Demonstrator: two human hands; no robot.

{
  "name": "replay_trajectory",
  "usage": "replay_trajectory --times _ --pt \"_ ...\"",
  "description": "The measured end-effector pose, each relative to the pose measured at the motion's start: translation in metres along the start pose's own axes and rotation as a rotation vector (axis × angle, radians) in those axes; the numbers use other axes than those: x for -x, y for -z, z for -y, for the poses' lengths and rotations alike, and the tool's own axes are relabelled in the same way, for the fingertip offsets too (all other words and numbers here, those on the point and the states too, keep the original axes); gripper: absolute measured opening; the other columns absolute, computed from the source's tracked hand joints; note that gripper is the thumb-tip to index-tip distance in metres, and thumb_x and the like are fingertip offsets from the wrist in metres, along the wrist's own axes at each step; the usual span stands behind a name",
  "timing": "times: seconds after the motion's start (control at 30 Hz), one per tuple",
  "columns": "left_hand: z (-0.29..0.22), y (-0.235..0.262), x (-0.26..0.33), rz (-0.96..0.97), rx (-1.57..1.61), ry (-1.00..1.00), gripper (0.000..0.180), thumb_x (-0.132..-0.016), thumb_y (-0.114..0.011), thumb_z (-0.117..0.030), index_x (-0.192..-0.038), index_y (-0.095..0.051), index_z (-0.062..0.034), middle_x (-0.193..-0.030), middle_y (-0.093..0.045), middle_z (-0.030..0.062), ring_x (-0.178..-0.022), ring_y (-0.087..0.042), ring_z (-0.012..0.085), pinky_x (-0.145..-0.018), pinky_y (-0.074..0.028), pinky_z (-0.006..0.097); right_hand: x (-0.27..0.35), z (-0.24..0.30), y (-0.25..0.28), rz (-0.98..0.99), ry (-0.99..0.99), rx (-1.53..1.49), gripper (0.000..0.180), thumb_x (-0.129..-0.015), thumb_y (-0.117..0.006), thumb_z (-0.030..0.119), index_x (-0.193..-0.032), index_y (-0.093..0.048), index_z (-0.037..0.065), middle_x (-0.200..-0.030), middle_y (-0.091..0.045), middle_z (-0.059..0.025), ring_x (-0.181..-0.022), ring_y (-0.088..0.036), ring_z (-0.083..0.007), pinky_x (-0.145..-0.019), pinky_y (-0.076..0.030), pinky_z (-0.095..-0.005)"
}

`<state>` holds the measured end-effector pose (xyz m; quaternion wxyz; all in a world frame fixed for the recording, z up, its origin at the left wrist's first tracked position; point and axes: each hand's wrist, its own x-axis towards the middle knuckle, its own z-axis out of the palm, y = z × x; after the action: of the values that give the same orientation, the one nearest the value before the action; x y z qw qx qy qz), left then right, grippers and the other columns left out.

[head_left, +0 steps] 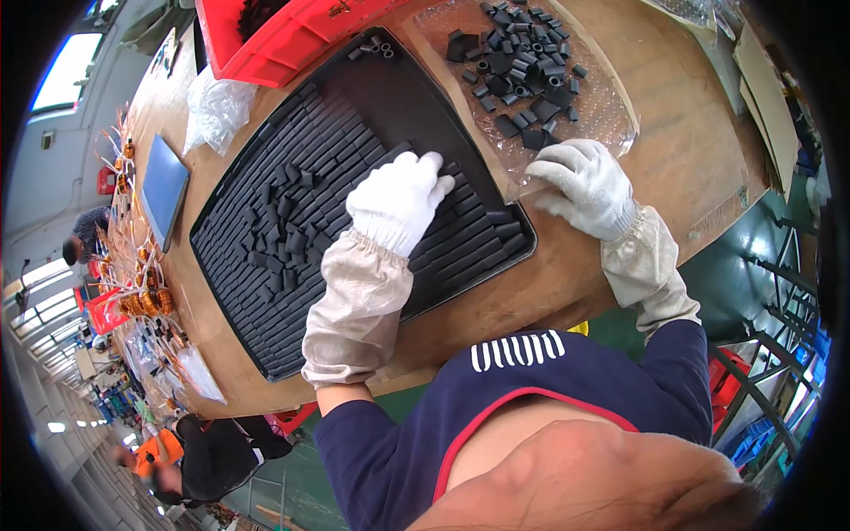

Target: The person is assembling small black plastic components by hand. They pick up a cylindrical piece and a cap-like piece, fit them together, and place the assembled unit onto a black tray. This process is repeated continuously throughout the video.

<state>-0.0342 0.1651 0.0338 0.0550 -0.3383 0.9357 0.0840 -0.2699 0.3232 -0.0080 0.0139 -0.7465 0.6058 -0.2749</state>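
A large black tray point(521, 215) lies on the table, lined with tight rows of short black tubes point(390, 173). Over its middle is my left hand point(394, 199) in a white knit glove, fingers curled down at the end of the rows; whatever they pinch is hidden beneath them. My right hand point(584, 190), gloved too, is right of the tray by the near edge of a bubble-wrap sheet point(611, 124). Its fingers are apart, the lower ones blurred, and nothing shows in them. A heap of loose black tubes and flat pieces point(522, 66) covers the sheet.
Loose black pieces point(279, 230) are piled on the tray's left rows, and a few ring-shaped ones point(381, 46) sit at its far end. A red bin point(292, 40), clear plastic bag point(219, 111), blue panel point(164, 190) and copper coils point(146, 301) stand around. Co-workers point(208, 460) are at left.
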Motion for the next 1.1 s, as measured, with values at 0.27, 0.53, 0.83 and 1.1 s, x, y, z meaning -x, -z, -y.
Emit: replay_trajectory --times 0.27,0.53,0.83,1.1 --pt "0.001 0.014 0.001 -0.063 0.04 -0.043 0.02 -0.092 -0.063 -0.025 -0.111 -0.069 -0.0215 -0.096 -0.066 0.0071 -0.084 -0.069 0.0317 -0.069 -0.056 0.042 0.011 -0.023 -0.006 -0.113 -0.006 0.153 0.03 -0.067 -0.069 0.009 -0.097 -0.069 0.015 -0.1 -0.066 -0.0009 -0.095 -0.064 -0.025 -0.086 -0.05 -0.0396" --pt "-0.037 -0.005 0.006 0.048 0.035 -0.294 0.03 -0.085 -0.058 -0.01 -0.111 -0.067 -0.0223 -0.121 -0.064 0.0011 -0.088 -0.07 0.0263 -0.072 -0.057 0.037 0.016 -0.024 -0.004 -0.155 -0.026 0.128 0.036 -0.063 -0.073 0.002 -0.096 -0.068 0.015 -0.1 -0.066 -0.0007 -0.095 -0.063 -0.0257 -0.085 -0.05 -0.0395" --pt "-0.018 0.002 0.011 0.101 0.074 -0.363 0.034 -0.085 -0.059 -0.009 -0.114 -0.068 -0.0239 -0.137 -0.057 0.0082 -0.1 -0.069 0.0312 -0.082 -0.057 0.04 -0.004 0.039 -0.006 -0.186 -0.018 -0.028 0.023 -0.069 -0.082 0.019 -0.087 -0.069 0.017 -0.096 -0.062 -0.0017 -0.098 -0.061 -0.0268 -0.088 -0.047 -0.0404" --pt "-0.017 -0.003 0.014 0.088 0.155 -0.343 0.039 -0.087 -0.061 -0.01 -0.123 -0.065 -0.0235 -0.135 -0.058 0.0078 -0.099 -0.068 0.0299 -0.08 -0.057 0.039 -0.015 0.05 -0.025 0.027 -0.084 -0.007 0.023 -0.063 -0.08 0.018 -0.085 -0.072 0.016 -0.101 -0.059 -0.0069 -0.105 -0.056 -0.0312 -0.093 -0.043 -0.0473"
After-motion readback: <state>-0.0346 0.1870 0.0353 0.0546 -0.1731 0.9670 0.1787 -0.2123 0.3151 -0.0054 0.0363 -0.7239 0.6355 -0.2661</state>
